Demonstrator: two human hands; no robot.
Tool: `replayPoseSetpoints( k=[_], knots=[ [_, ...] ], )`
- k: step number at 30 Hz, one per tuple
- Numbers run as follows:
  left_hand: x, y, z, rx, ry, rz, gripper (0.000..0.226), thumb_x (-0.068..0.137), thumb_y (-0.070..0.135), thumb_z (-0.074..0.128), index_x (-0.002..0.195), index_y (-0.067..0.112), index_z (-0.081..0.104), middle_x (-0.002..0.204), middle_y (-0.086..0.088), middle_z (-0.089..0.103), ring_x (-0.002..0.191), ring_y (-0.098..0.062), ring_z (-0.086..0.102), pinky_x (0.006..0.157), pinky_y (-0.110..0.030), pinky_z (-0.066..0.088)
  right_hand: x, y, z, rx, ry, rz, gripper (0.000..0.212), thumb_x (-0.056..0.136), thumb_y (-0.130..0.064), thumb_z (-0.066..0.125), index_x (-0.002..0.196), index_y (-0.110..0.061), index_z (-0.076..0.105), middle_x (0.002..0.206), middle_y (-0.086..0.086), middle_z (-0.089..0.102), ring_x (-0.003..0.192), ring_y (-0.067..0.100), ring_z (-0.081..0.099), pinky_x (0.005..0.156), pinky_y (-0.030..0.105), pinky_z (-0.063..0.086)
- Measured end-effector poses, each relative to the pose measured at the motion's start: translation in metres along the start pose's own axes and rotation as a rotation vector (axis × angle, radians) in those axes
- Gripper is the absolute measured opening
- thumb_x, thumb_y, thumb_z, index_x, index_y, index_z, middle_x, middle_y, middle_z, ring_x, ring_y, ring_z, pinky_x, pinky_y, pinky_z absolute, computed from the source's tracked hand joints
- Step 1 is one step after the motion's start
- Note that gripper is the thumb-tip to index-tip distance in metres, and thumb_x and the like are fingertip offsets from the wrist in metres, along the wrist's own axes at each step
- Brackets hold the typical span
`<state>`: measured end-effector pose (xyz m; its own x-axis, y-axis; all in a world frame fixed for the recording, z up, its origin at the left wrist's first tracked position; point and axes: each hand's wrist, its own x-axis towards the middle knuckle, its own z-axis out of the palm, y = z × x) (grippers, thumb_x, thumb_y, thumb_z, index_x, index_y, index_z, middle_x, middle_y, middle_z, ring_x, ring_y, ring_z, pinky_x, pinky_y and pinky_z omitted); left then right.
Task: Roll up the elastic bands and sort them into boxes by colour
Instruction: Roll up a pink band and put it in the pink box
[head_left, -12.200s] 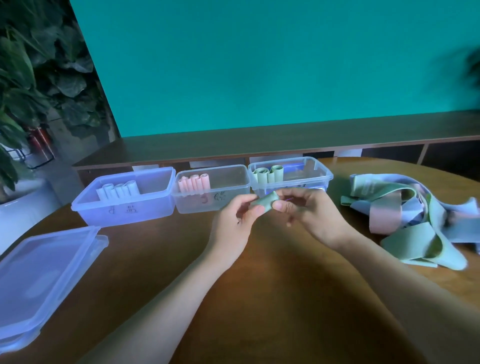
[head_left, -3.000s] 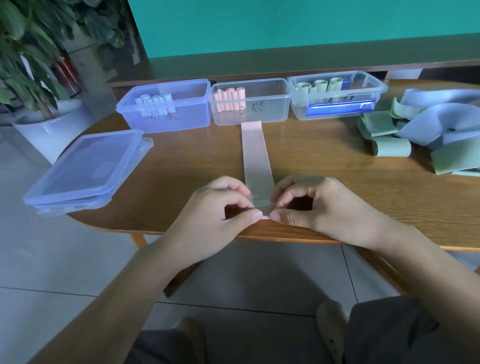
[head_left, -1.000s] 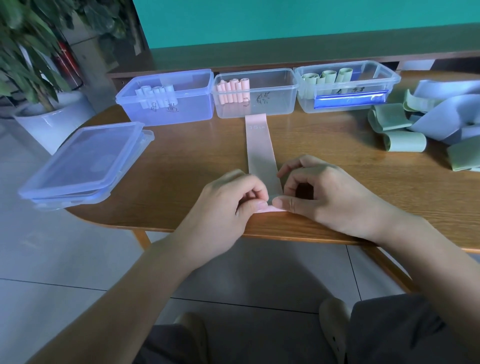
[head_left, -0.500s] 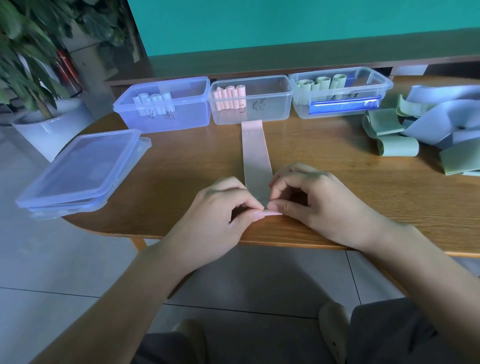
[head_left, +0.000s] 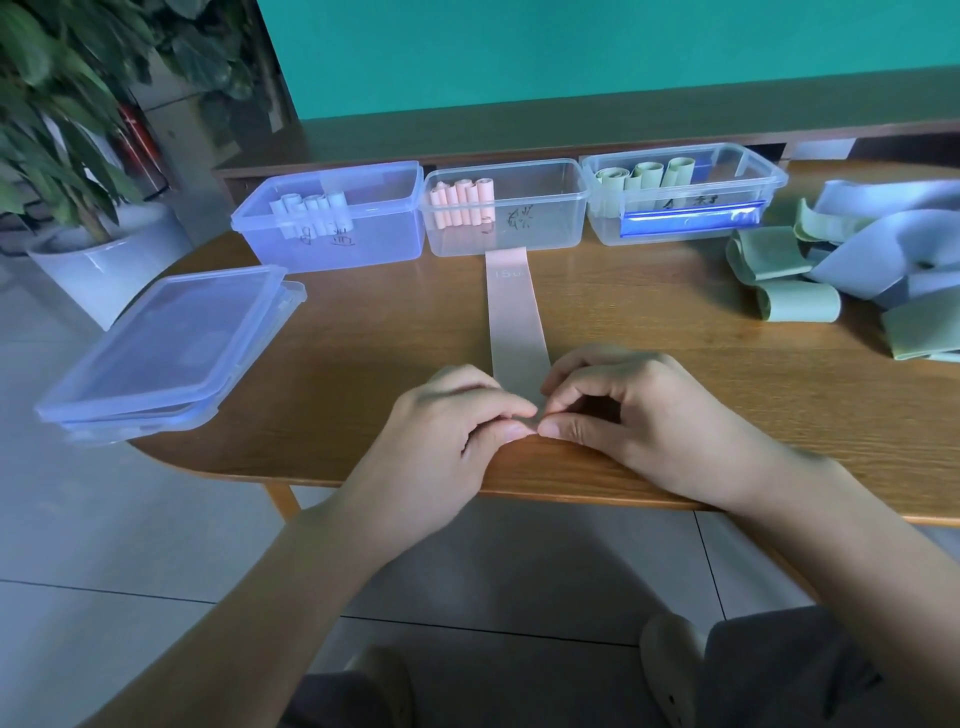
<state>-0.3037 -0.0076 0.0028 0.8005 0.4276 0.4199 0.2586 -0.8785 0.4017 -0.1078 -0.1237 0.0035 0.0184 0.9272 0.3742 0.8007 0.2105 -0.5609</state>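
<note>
Hands barely shifted; left hand (head_left: 452, 421) and right hand (head_left: 628, 410) both pinch pink band (head_left: 514, 322) near end, frame centre, on worktop (head_left: 363, 364).

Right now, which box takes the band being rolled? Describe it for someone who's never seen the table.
Along the far edge of the wooden table stand three clear plastic boxes in a row. Take the middle box, directly beyond the flat pink band. It alone holds pink rolls; its neighbours hold pale blue-white and green ones.

Single head-worn view, wide-angle, looking forward and down over the wooden table (head_left: 675, 395). Near edge close below; three boxes and teal wall (head_left: 571, 52) further ahead. Floor visible beneath.
</note>
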Motion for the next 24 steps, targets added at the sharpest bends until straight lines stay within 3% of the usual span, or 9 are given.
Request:
replayPoseSetpoints(
  k=[5, 14, 18, 24],
  knots=[
    [0.0005, 0.0024, -0.001, 0.006, 0.008, -0.018, 0.012, 0.097, 0.027, 0.061, 0.096, 0.028, 0.073, 0.096, 0.016, 0.062, 0.094, -0.003, 0.055, 0.081, -0.016, 0.045, -0.0002, -0.0002, 0.0009, -0.045, 0.042, 0.025, 0.011, 0.091, -0.029, 0.072, 0.091, -0.02, 0.079, 0.107, -0.009, 0.064, 0.101, 0.004, 0.063, 0.089, 0.017, 0.046],
    [0.0017, 0.0001, -0.0014, -0.007, -0.009, -0.07, 0.009, 0.094, 0.028, 0.067, 0.1, 0.026, 0.074, 0.1, 0.016, 0.055, 0.091, 0.0, 0.054, 0.077, -0.007, 0.041, -0.0009, -0.0031, 0.0044, -0.11, 0.082, -0.018, 0.018, 0.092, -0.037, 0.065, 0.097, -0.023, 0.075, 0.111, -0.009, 0.06, 0.097, 0.008, 0.064, 0.09, 0.022, 0.048],
    [0.0025, 0.0, -0.0002, 0.003, -0.02, -0.089, 0.013, 0.094, 0.031, 0.066, 0.103, 0.027, 0.075, 0.1, 0.019, 0.054, 0.096, 0.003, 0.053, 0.077, -0.006, 0.043, 0.0006, 0.0005, 0.0043, -0.101, 0.04, -0.02, 0.013, 0.092, -0.033, 0.07, 0.098, -0.022, 0.074, 0.106, -0.01, 0.063, 0.099, 0.011, 0.064, 0.088, 0.032, 0.051],
    [0.0036, 0.0002, -0.0005, 0.026, -0.036, -0.099, 0.02, 0.095, 0.037, 0.062, 0.107, 0.027, 0.075, 0.103, 0.018, 0.053, 0.093, 0.0, 0.054, 0.076, -0.005, 0.041, 0.0044, 0.0034, 0.0057, -0.098, 0.057, -0.019, 0.014, 0.094, -0.033, 0.067, 0.096, -0.022, 0.076, 0.104, -0.01, 0.065, 0.098, 0.006, 0.064, 0.088, 0.029, 0.05]
  ],
)
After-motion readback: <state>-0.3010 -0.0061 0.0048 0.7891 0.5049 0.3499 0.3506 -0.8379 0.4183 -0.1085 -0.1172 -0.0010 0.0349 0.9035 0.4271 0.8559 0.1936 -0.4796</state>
